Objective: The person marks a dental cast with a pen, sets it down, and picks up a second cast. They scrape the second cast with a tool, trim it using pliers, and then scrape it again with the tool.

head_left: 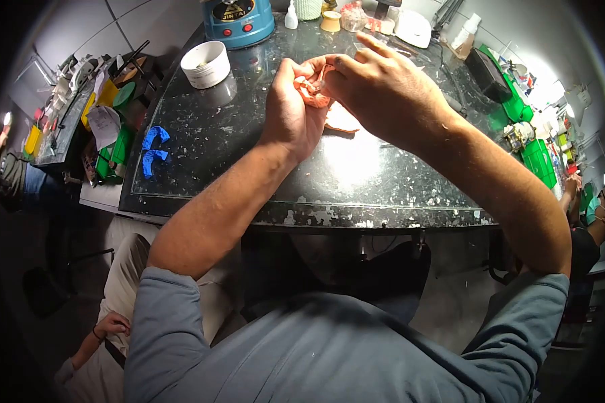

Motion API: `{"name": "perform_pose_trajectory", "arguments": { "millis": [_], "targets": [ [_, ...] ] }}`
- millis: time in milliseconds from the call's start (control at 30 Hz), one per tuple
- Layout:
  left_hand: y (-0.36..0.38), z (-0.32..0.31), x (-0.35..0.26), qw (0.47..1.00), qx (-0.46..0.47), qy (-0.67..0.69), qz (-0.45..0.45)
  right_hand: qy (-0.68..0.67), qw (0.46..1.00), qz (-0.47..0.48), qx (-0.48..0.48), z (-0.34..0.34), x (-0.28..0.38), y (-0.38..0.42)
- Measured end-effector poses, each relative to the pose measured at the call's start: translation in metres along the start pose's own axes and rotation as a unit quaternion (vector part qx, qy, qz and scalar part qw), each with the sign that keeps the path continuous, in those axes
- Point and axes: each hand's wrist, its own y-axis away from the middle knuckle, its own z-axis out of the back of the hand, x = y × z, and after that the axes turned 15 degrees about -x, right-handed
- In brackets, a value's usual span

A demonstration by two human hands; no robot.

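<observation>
The dark speckled worktop (249, 134) carries everything here, its near edge running just above the person's grey sleeves and its surface flecked all over with pale dried spatter. At its far edge, toward the left corner, stands a blue machine (238, 20) with red buttons, and just in front of that a white bowl (206, 64); small bottles and jars crowd the far edge to the right. Near the left edge lie two blue arch-shaped pieces (153, 151), set aside and untouched. Above the middle of the worktop, the left hand (290, 111) and the right hand (386, 91) meet around a pink wax piece (312, 93), held up off the surface. The left hand's fingers are curled and pressed together around it, cupping it from below and behind; the right hand's thumb and first fingers pinch at its top, the index finger stretched out straight beyond. On the worktop just beneath them rests a paler pink sheet (341, 119), partly hidden by the right hand. Judging from this, the shaping is mid-way: the pink piece is already lumped and folded rather than flat, yet it is being worked by fingertips, the sheet below lies unused, and the blue pieces await attention.
</observation>
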Motion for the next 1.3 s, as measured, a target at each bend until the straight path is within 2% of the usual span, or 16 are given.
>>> {"name": "perform_pose_trajectory", "arguments": {
  "millis": [33,100,233,300,367,433,500,567,633,700,767,833,1000,1233,1300],
  "targets": [
    [0.001,0.001,0.0,1.0,-0.001,0.0,0.003,-0.001,1.0,-0.002,0.002,0.0,0.0,0.001],
    [0.003,0.003,-0.002,0.999,0.019,-0.026,0.022,-0.023,0.997,-0.028,0.064,0.001,0.001,0.0],
    [0.004,0.003,-0.002,0.999,0.022,-0.036,0.016,-0.019,1.0,0.003,0.015,0.0,-0.002,0.003],
    [0.015,-0.009,-0.007,0.997,-0.004,-0.074,0.024,-0.034,0.994,-0.056,0.088,0.007,-0.005,0.004],
    [0.004,-0.006,0.001,0.999,-0.012,-0.051,0.007,-0.048,0.996,-0.038,0.067,0.01,-0.014,0.005],
    [-0.004,-0.002,0.005,0.998,0.007,0.055,0.035,-0.095,0.988,-0.109,0.063,0.012,-0.019,0.002],
    [0.0,-0.005,0.0,0.997,0.024,0.066,0.035,-0.035,0.996,-0.075,0.018,0.014,-0.025,0.0],
    [0.003,-0.009,-0.002,0.995,-0.054,0.08,0.04,-0.036,0.996,-0.007,-0.086,0.014,-0.032,-0.001],
    [-0.002,-0.004,0.0,0.992,-0.062,0.095,0.048,-0.031,0.995,0.0,-0.099,0.013,-0.029,0.001],
    [-0.004,-0.002,0.002,0.991,-0.028,0.117,0.065,-0.024,0.994,0.004,-0.11,0.017,-0.022,0.002],
    [-0.005,0.004,0.0,0.989,0.0,0.118,0.084,-0.038,0.992,-0.113,0.046,0.02,-0.012,0.0],
    [-0.005,0.006,-0.001,0.987,0.028,0.12,0.1,-0.036,0.993,-0.107,0.031,0.015,-0.01,0.001],
    [0.001,-0.001,-0.003,0.994,-0.011,0.099,0.052,-0.033,0.997,-0.07,0.007,0.01,-0.007,0.0],
    [0.0,0.001,-0.001,0.996,-0.023,0.08,0.018,-0.033,0.996,-0.079,0.022,0.006,-0.003,-0.002],
    [0.001,-0.001,0.001,0.996,-0.04,0.074,0.001,-0.02,1.0,-0.005,-0.009,0.007,-0.007,-0.003]
  ]
}}
